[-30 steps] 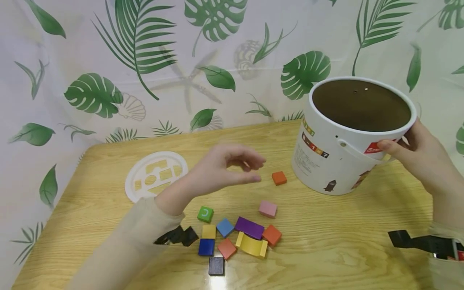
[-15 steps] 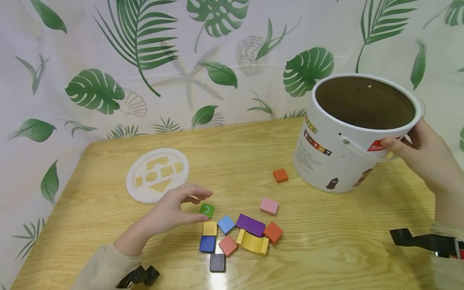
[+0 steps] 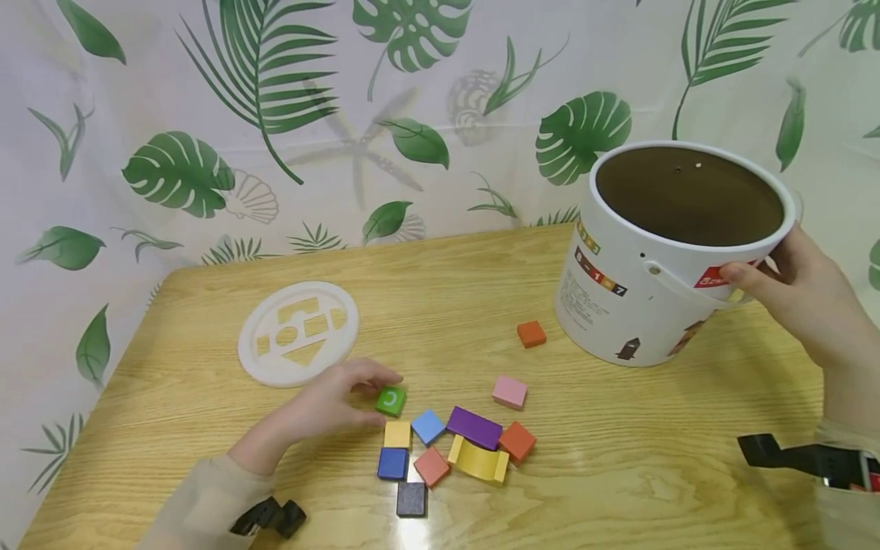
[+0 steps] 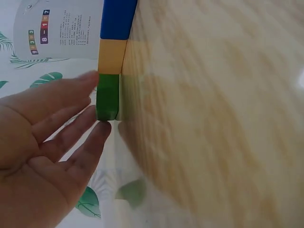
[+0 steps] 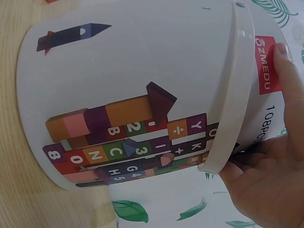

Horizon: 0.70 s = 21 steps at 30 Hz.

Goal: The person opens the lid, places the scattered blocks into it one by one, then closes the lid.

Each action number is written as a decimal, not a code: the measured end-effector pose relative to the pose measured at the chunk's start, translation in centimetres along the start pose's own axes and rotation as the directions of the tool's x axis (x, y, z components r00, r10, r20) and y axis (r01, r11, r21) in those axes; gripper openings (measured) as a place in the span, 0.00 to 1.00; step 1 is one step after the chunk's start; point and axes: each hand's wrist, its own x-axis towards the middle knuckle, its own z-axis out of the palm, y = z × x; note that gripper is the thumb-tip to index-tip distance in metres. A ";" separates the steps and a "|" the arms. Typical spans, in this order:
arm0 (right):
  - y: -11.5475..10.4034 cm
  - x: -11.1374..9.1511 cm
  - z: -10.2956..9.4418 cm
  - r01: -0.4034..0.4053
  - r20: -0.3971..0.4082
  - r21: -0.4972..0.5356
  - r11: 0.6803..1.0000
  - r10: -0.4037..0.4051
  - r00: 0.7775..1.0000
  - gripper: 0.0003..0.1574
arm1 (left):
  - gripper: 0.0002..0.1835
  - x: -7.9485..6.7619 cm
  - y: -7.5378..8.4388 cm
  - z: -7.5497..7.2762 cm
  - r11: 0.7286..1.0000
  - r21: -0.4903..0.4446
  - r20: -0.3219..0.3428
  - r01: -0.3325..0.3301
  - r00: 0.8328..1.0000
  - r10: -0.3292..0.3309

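Note:
My left hand is low over the table at the green block, which carries a pale letter-like mark. Its thumb and fingers lie on either side of the block, fingertips right at its edges in the left wrist view. A yellow block and a dark blue block continue in a row from the green one. At the right, my right hand grips the white bucket near its rim, thumb on the red label. The bucket's fingers-side is partly hidden. Its inside looks dark brown.
Near the left hand lies a round white lid with shaped cut-outs. Loose blocks include light blue, purple, black, pink, orange and a curved yellow one. A leaf-print cloth hangs behind.
My left hand has come back from above the table's middle, down and left to the green block, its fingers now closer around it. The right hand stays on the bucket.

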 end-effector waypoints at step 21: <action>-0.2 -0.1 0.0 -0.005 -0.005 -0.017 1.000 0.005 1.000 0.43 | 0.18 0.4 -0.6 0.4 0.998 -0.062 -0.034 0.034 0.999 -0.036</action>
